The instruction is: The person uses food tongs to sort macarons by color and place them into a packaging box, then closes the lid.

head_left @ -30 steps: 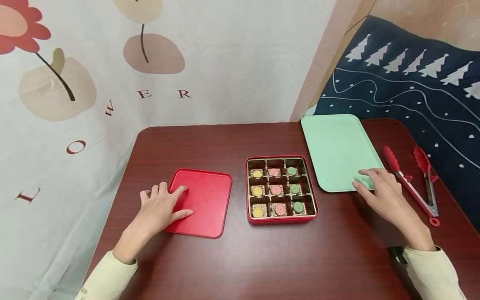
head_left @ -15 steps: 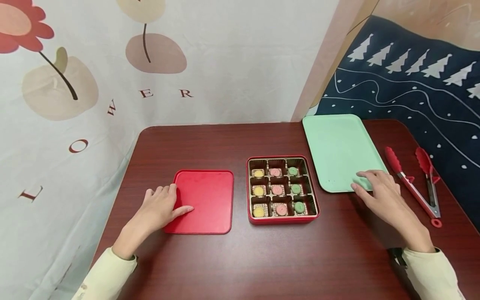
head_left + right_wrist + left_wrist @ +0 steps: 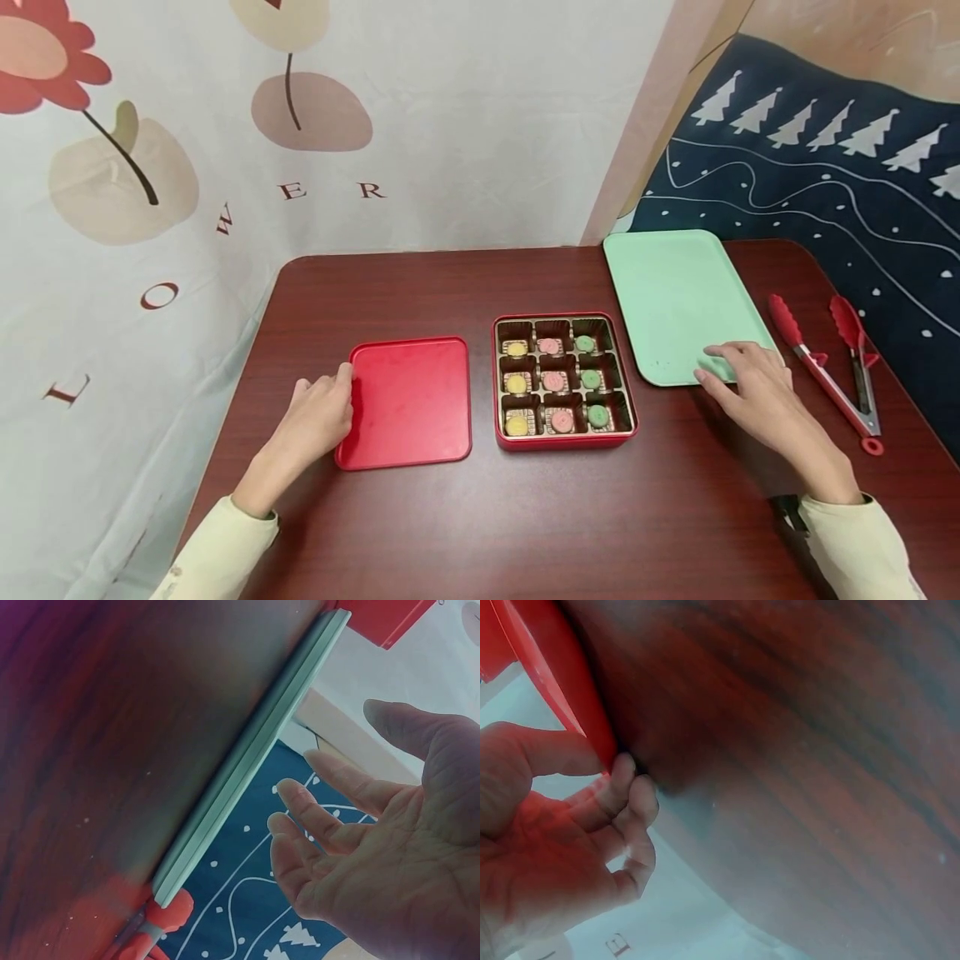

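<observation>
A red square lid lies on the left half of the table. My left hand pinches its left edge; in the left wrist view the thumb is on one face of the lid and curled fingers are at the other. Just right of it stands a red box with a divided insert, holding yellow pieces, pink pieces and green pieces, one per compartment. Over the near right corner of a mint-green tray, my right hand hovers with loose fingers, holding nothing.
Tongs with red tips lie spread at the right of the tray, near the table's right edge. Behind the dark wood table hang a pale curtain and a navy cloth with white trees.
My left hand has shifted from over the lid to its left edge, its fingers now curled on it. The lid has turned slightly and moved a little right. The right hand is nearly still.
</observation>
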